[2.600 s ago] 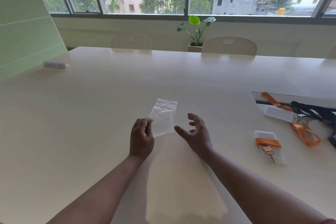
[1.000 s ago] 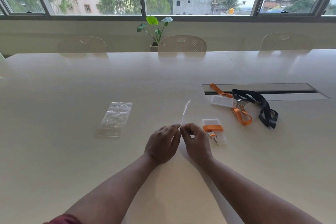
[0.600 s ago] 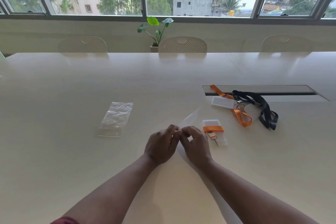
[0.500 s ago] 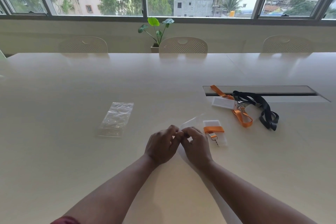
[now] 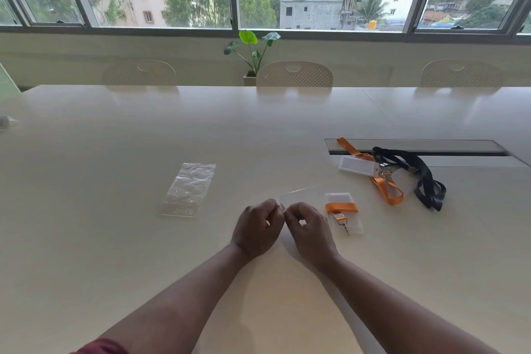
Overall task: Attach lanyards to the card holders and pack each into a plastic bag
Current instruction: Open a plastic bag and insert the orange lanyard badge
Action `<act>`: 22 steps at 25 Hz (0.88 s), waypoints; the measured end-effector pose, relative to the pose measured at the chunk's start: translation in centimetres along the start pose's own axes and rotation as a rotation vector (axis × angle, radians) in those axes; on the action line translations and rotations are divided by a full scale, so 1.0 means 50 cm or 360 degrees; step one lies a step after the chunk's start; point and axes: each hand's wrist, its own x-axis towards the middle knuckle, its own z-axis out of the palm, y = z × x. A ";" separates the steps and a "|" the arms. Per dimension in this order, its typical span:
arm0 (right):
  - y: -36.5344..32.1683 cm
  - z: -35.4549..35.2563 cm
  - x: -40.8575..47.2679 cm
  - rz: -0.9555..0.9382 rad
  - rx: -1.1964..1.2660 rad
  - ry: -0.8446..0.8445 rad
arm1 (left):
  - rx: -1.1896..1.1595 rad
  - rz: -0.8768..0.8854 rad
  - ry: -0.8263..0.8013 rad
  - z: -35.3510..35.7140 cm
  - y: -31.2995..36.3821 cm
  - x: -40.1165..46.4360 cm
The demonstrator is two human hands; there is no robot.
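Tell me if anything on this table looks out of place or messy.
Nothing is damaged or spilled. The one untidy spot: the black lanyard and an orange lanyard lie heaped together, partly over the table's cable slot. Both hands, left hand and right hand, pinch a clear plastic bag.

Two plastic bags (image 5: 188, 190), two orange lanyards (image 5: 385, 187), one black lanyard (image 5: 425, 178), three chairs (image 5: 294, 74)

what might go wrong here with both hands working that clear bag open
The left hand and right hand pinch only the near edge of the thin clear plastic bag, so it may slip free or stay stuck shut. The folded orange lanyard on its clear card holder lies right beside the right hand; a careless move could knock it askew.
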 end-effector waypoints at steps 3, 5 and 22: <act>-0.013 -0.007 0.006 0.0081 0.0046 0.0001 | -0.0161 -0.0105 -0.0024 -0.007 0.007 0.012; -0.025 -0.013 0.012 0.0124 0.0089 0.0025 | -0.0285 -0.0202 -0.0084 -0.015 0.015 0.023; -0.079 -0.045 0.053 0.0014 0.0048 -0.0008 | -0.0586 -0.0498 -0.0454 -0.087 0.083 0.071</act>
